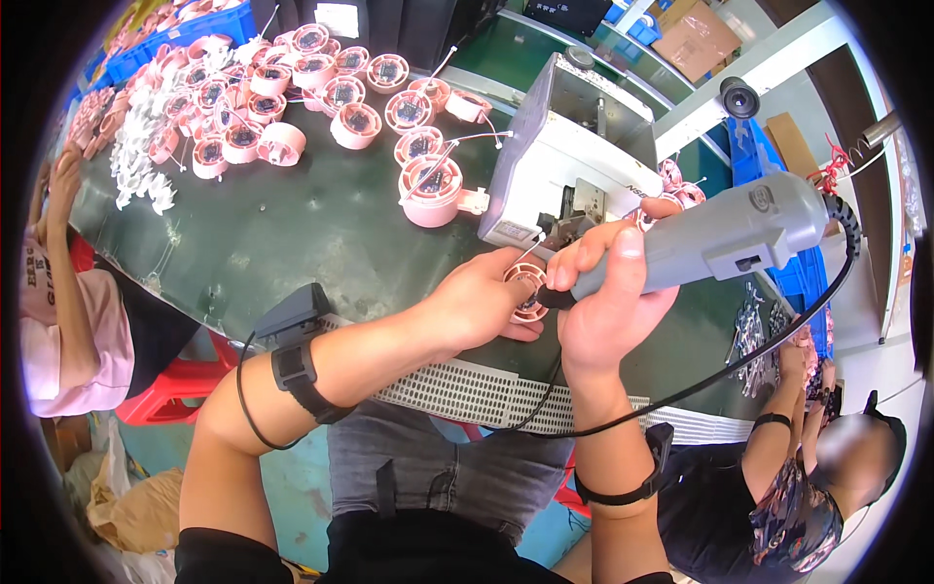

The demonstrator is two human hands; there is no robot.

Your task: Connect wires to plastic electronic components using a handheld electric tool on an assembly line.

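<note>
My left hand is closed on a small round pink plastic housing with a dark board inside, held low over the green table in front of the white machine. My right hand wraps round a grey electric screwdriver. Its dark tip end points left and meets the housing; fingers and the nose hide the exact contact. A thin white wire runs up from the housing. Just beyond my hands stands the white box-shaped machine, probably a screw feeder, with a metal mechanism at its front.
Many pink housings with boards and wires crowd the far left of the green table, beside white plastic parts. A black cable loops from the screwdriver past my right forearm. Metal parts lie right. Co-workers sit at both sides.
</note>
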